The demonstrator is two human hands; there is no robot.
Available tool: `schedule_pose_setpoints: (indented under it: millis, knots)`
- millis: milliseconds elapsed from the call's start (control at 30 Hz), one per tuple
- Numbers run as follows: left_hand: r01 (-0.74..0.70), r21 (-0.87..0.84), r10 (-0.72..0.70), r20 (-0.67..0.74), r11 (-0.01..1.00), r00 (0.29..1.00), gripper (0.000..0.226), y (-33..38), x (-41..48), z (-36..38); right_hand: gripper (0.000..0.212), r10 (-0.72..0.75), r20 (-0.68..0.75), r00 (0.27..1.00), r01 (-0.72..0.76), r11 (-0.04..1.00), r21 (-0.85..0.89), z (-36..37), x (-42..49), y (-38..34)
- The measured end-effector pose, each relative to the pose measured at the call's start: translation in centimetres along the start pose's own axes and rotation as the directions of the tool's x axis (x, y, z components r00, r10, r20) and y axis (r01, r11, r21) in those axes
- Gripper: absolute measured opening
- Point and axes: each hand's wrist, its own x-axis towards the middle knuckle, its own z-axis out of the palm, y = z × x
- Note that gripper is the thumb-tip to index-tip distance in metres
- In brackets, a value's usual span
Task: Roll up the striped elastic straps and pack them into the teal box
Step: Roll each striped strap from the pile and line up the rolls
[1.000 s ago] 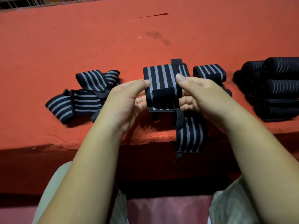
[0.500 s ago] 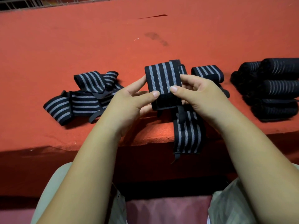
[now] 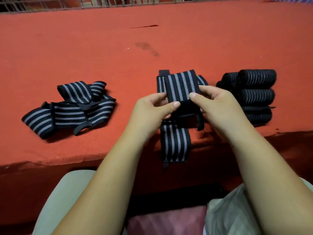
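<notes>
A black strap with grey stripes (image 3: 182,86) is held between both hands above the table's front edge. My left hand (image 3: 150,112) pinches its left side and my right hand (image 3: 218,106) pinches its right side. The strap's free tail (image 3: 176,146) hangs over the table edge. Behind the held strap lies another strap (image 3: 160,82), partly hidden. A loose heap of unrolled straps (image 3: 71,109) lies to the left. A pile of rolled straps (image 3: 255,92) sits to the right. No teal box is in view.
The table is covered with a red cloth (image 3: 152,48) bearing a dark stain (image 3: 147,48). A wire fence (image 3: 67,4) runs along the far edge. My knees and a pink cushion (image 3: 166,221) are below the table edge.
Both thumbs have slid down the strap onto its lower dark part. The camera view has swung left, so the straps sit further right in frame.
</notes>
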Motion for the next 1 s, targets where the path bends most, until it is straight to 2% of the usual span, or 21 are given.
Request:
schedule_pose_setpoints:
  millis: [67,100,167,233,300,367,467,600,800,1000]
  knots:
    - [-0.006,0.031,0.007,-0.028,0.999,1.000,0.053,-0.2,0.5,1.0,0.054,0.004,-0.032,0.999,-0.005,0.999,-0.048,-0.8,-0.2,0.4]
    - [-0.013,0.044,0.015,-0.036,0.999,0.999,0.051,-0.1,0.6,1.5,0.055,0.010,-0.053,0.999,-0.014,0.998,-0.066,-1.2,-0.3,0.5]
    - [-0.012,0.045,0.014,-0.049,0.999,0.999,0.042,-0.2,0.9,2.4,0.050,0.009,-0.099,0.995,-0.020,0.993,-0.114,-1.9,-0.7,0.6]
    - [-0.004,0.033,0.006,-0.052,0.999,0.999,0.032,-0.3,1.0,3.3,0.036,-0.010,-0.128,0.992,-0.013,0.984,-0.179,-2.4,-1.1,0.4]
    - [-0.001,0.043,0.003,-0.038,0.999,0.999,0.032,-0.5,1.2,4.2,0.029,-0.019,-0.167,0.986,-0.019,0.974,-0.228,-3.1,-1.3,0.5]
    - [0.009,0.053,-0.008,-0.024,0.999,1.000,0.030,-0.8,1.5,4.8,0.028,-0.024,-0.192,0.981,-0.033,0.958,-0.286,-3.7,-1.5,0.6]
    - [0.020,0.113,-0.022,0.024,0.993,0.999,0.039,-0.9,1.4,5.5,0.033,-0.066,-0.215,0.974,-0.038,0.894,-0.446,-4.1,-1.6,0.6]
    - [0.014,0.218,-0.016,0.007,0.976,1.000,0.020,-1.1,1.4,6.4,0.036,-0.032,-0.229,0.973,-0.102,0.830,-0.548,-4.0,-1.3,1.0]
    - [0.010,0.357,0.005,-0.042,0.934,0.999,0.037,-0.9,1.7,6.5,0.039,0.069,-0.227,0.971,-0.195,0.779,-0.596,-3.8,-0.7,2.1]
    - [0.040,0.358,-0.014,-0.076,0.933,0.997,0.026,-0.7,1.7,6.7,0.044,0.037,-0.258,0.965,-0.188,0.785,-0.590,-3.2,-0.8,1.5]
